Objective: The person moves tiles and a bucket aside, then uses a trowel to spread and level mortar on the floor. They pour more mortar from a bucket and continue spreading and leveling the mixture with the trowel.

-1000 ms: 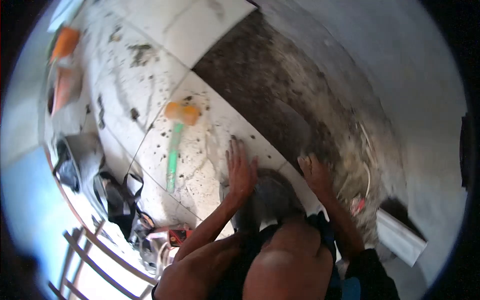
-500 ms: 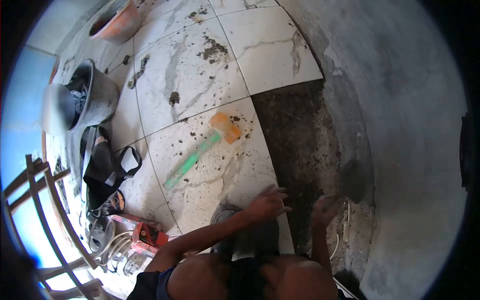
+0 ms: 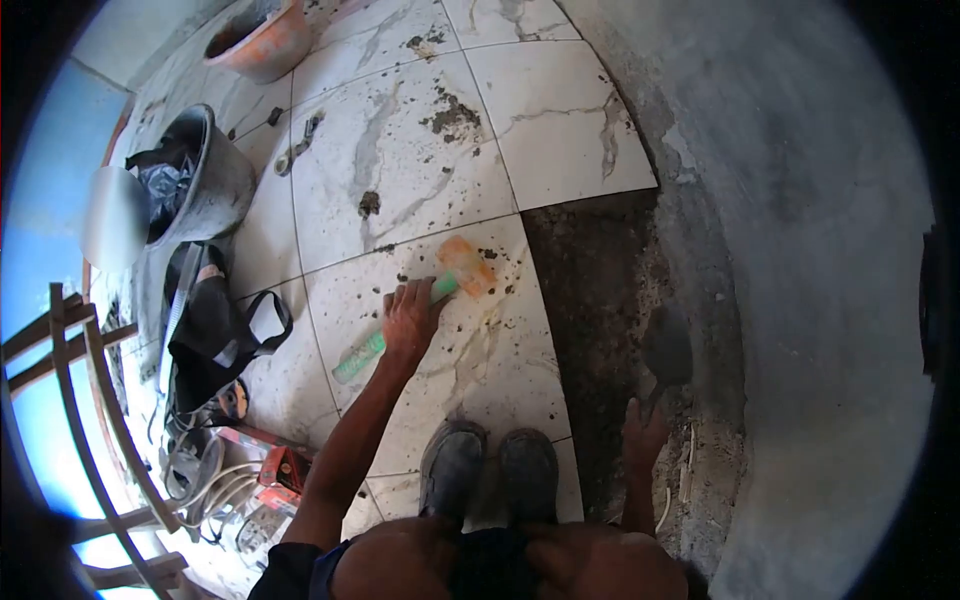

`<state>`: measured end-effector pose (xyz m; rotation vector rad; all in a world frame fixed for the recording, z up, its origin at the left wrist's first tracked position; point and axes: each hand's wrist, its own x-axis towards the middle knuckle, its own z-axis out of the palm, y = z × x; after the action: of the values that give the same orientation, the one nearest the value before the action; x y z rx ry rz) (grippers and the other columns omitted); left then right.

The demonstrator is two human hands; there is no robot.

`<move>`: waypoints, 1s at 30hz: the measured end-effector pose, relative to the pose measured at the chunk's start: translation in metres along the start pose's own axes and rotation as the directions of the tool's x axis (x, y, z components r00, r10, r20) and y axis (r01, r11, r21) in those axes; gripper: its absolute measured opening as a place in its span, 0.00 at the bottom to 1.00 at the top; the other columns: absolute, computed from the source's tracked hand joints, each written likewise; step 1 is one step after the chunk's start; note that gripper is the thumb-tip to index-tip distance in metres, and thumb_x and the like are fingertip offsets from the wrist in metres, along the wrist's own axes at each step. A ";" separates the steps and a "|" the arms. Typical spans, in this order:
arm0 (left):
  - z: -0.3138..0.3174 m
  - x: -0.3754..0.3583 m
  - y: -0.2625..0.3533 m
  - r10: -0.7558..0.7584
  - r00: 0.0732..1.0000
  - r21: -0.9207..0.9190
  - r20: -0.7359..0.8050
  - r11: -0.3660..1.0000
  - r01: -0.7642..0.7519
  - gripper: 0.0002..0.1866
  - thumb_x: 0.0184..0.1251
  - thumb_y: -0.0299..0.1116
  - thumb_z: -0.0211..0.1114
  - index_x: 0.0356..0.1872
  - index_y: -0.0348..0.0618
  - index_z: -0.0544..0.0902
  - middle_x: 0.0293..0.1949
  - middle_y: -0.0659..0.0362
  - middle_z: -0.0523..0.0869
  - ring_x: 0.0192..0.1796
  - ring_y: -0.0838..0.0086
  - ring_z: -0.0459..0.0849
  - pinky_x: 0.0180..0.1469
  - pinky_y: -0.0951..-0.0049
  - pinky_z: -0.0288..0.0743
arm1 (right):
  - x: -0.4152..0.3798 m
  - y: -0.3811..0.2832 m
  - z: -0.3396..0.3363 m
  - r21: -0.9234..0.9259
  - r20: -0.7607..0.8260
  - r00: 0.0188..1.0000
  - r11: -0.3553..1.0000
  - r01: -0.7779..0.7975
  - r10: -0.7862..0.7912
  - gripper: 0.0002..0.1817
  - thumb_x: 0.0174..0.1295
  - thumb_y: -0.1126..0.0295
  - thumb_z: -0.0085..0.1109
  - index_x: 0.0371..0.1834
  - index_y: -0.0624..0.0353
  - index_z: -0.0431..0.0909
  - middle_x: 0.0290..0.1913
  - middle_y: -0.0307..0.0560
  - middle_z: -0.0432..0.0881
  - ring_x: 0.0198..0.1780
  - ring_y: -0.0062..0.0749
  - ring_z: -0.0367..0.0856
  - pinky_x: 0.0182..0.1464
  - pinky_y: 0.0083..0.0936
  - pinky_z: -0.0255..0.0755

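A mallet with an orange head (image 3: pixel 466 266) and a green handle lies slantwise on the white marbled floor tiles. My left hand (image 3: pixel 411 318) is closed round the middle of that handle, its fingers curled over it. Low on the right, my right hand (image 3: pixel 644 430) grips a pointing trowel (image 3: pixel 668 346), whose grey blade points away from me over the bare dirt strip (image 3: pixel 590 300). The trowel's handle is mostly hidden in the hand. My dark shoes (image 3: pixel 455 470) stand on the tile between my arms.
A rough grey wall (image 3: pixel 830 300) rises along the right. A black bucket (image 3: pixel 225 185) and an orange basin (image 3: pixel 270 50) stand at the left and back. Near them lie a black bag (image 3: pixel 205 335), a red power tool (image 3: pixel 284 470), and a wooden frame (image 3: pixel 75 400). Mortar crumbs dot the tiles.
My left hand has moved forward and left from beside the tile edge and taken hold of the mallet's handle. The trowel stays in my right hand. The view has shifted slightly.
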<state>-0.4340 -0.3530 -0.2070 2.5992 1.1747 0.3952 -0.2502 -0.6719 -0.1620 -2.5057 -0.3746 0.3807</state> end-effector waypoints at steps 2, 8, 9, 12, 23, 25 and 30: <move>0.007 -0.001 -0.011 -0.019 0.997 0.001 -0.079 1.000 0.019 0.19 0.52 0.39 0.64 0.43 0.43 0.74 0.36 0.57 0.77 0.40 0.63 0.75 0.41 0.62 0.67 | 0.005 -0.031 -0.023 0.071 -0.212 0.973 0.991 0.111 -0.094 0.18 0.57 0.61 0.55 0.37 0.70 0.73 0.31 0.53 0.77 0.32 0.35 0.75 0.37 0.32 0.69; -0.009 -0.008 -0.065 -0.150 0.924 0.023 -0.351 0.985 0.169 0.15 0.55 0.38 0.61 0.39 0.41 0.74 0.29 0.53 0.77 0.32 0.57 0.75 0.33 0.61 0.69 | -0.012 -0.035 -0.089 0.539 -0.277 0.961 0.831 0.137 0.022 0.12 0.56 0.64 0.57 0.30 0.64 0.74 0.30 0.43 0.77 0.31 0.21 0.70 0.34 0.22 0.66; -0.011 -0.012 -0.078 -0.177 0.928 0.038 -0.327 0.979 0.200 0.14 0.55 0.38 0.61 0.38 0.40 0.75 0.29 0.53 0.77 0.32 0.56 0.75 0.33 0.61 0.69 | -0.012 0.004 -0.071 0.281 -0.475 0.880 0.944 0.175 -0.022 0.09 0.57 0.65 0.55 0.28 0.60 0.74 0.26 0.41 0.74 0.26 0.20 0.69 0.29 0.21 0.65; -0.015 -0.016 -0.092 -0.239 0.914 0.154 -0.329 0.941 0.301 0.15 0.55 0.39 0.61 0.40 0.40 0.75 0.30 0.51 0.78 0.34 0.56 0.76 0.35 0.60 0.69 | 0.006 0.119 0.013 -0.698 0.023 0.918 0.651 0.299 -0.397 0.12 0.56 0.63 0.55 0.24 0.61 0.75 0.20 0.45 0.74 0.23 0.29 0.72 0.27 0.30 0.67; -0.026 -0.023 -0.089 -0.476 0.841 0.021 -0.257 0.868 0.497 0.22 0.56 0.46 0.60 0.44 0.39 0.74 0.39 0.49 0.78 0.42 0.54 0.76 0.43 0.59 0.68 | 0.032 0.010 0.019 -0.190 0.100 0.993 0.978 0.088 -0.069 0.27 0.59 0.52 0.50 0.42 0.71 0.72 0.29 0.63 0.77 0.33 0.53 0.77 0.36 0.36 0.68; -0.027 -0.022 -0.087 -0.492 0.838 0.015 -0.236 0.861 0.509 0.23 0.56 0.46 0.60 0.46 0.39 0.73 0.41 0.48 0.78 0.44 0.54 0.75 0.44 0.59 0.68 | 0.050 -0.023 0.020 -0.148 0.167 0.985 0.986 0.080 -0.054 0.28 0.59 0.51 0.50 0.45 0.72 0.70 0.29 0.60 0.78 0.31 0.51 0.77 0.36 0.37 0.69; -0.042 -0.027 -0.071 -0.214 0.856 0.032 -0.471 0.965 0.259 0.24 0.58 0.35 0.60 0.53 0.33 0.67 0.48 0.43 0.73 0.50 0.49 0.71 0.52 0.56 0.63 | 0.082 -0.047 0.035 0.012 0.126 0.986 0.994 0.112 -0.113 0.28 0.58 0.51 0.51 0.43 0.71 0.69 0.23 0.47 0.74 0.22 0.41 0.73 0.28 0.35 0.68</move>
<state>-0.5144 -0.3227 -0.1961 2.4605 1.6828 0.9688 -0.1955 -0.5891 -0.1778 -2.4491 -0.5627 0.4962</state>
